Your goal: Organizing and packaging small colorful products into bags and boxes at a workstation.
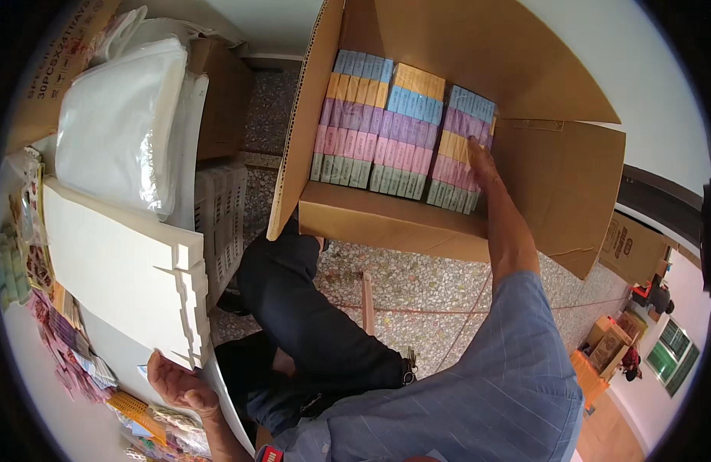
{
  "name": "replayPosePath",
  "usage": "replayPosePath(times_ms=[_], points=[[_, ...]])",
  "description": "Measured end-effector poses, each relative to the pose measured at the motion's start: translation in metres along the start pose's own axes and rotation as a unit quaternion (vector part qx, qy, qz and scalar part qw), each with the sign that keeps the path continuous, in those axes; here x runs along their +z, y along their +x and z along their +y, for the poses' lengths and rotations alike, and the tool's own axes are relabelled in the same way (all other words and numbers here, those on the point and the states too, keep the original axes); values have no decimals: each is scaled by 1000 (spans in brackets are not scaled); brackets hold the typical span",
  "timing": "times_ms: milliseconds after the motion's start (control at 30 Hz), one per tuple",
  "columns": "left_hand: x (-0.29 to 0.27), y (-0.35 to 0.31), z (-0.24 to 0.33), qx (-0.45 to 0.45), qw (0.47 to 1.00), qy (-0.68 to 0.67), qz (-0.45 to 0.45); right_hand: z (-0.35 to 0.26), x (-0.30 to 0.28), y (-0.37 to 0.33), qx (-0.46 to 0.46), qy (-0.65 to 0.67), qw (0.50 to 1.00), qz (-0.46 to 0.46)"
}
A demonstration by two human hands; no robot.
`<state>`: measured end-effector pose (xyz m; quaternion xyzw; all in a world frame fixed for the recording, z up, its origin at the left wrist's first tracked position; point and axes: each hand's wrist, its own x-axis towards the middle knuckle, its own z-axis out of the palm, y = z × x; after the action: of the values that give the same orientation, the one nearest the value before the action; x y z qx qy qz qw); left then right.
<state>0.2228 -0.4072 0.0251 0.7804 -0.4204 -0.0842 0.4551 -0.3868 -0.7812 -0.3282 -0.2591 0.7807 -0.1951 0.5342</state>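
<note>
An open cardboard carton (pixel 394 223) stands ahead of me. Inside it are three blocks of small boxes (pixel 409 127), banded in blue, orange, purple, pink and grey-green. My right hand (pixel 482 163) reaches over the near wall to the rightmost block (pixel 452 154). Its thumb lies on the end column of that block, and the other fingers are mostly hidden on the carton-wall side. At lower left, my left hand (pixel 180 385) is loosely open, its fingertips by the near corner of a stack of white sheets (pixel 125 262).
Clear plastic bags (pixel 125 123) lie beyond the white stack on the left table. Colourful packets (pixel 71 346) and a yellow-orange basket (pixel 136 412) line its outer side. A white crate (pixel 221 219) stands between table and carton. More cartons (pixel 632 246) are at far right.
</note>
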Motion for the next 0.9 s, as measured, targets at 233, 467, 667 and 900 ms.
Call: replayPosePath(times_ms=[233, 467, 667, 900], points=[[0, 0, 1, -45, 998, -18, -30, 3, -21, 2, 41, 38, 997, -61], [-18, -6, -1, -56, 998, 1, -23, 24, -19, 10, 56, 160, 978, -120], [-13, -11, -8, -65, 998, 14, -15, 18, -27, 15, 58, 113, 984, -127], [-19, -12, 6, -104, 993, 45, -13, -26, 29, -37, 56, 75, 994, -58]])
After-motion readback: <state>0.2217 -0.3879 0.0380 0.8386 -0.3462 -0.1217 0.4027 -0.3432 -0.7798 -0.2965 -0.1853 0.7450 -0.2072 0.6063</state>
